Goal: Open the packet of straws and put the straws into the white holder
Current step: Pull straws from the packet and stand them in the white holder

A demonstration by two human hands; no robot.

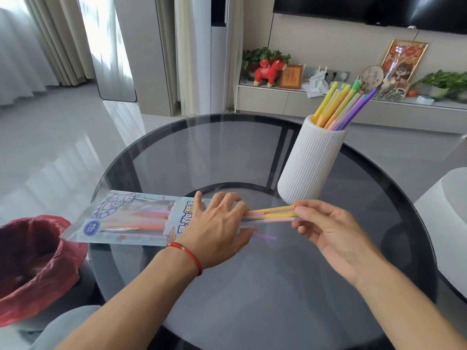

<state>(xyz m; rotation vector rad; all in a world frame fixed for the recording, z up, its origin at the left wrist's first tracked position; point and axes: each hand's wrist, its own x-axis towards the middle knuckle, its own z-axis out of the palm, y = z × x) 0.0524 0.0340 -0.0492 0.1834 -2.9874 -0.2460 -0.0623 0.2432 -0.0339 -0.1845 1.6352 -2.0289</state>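
Table: a round dark glass table [252, 147] carries everything; its top looks slick, so light things would likely slide on it.
Holder: the white holder [312, 160], ribbed and tall, stands upright at the far right of the table, already bristling with coloured straws; it looks steady enough to take more without a steadying hand.
Packet: the packet of straws [126, 218] lies flat at the near left edge, mouth to the right; thin, crinkly film, probably slippery, best pinned rather than pinched.
Left hand: the left hand [217, 228] lies spread over the packet's open end, fingers straight, pressing it to the glass.
Right hand: the right hand [326, 228] pinches a bundle of straws [267, 214] by its tips.
Straws: half out of the packet, featherweight, bendy, easily crushed; a gentle hold near the ends seems wise.
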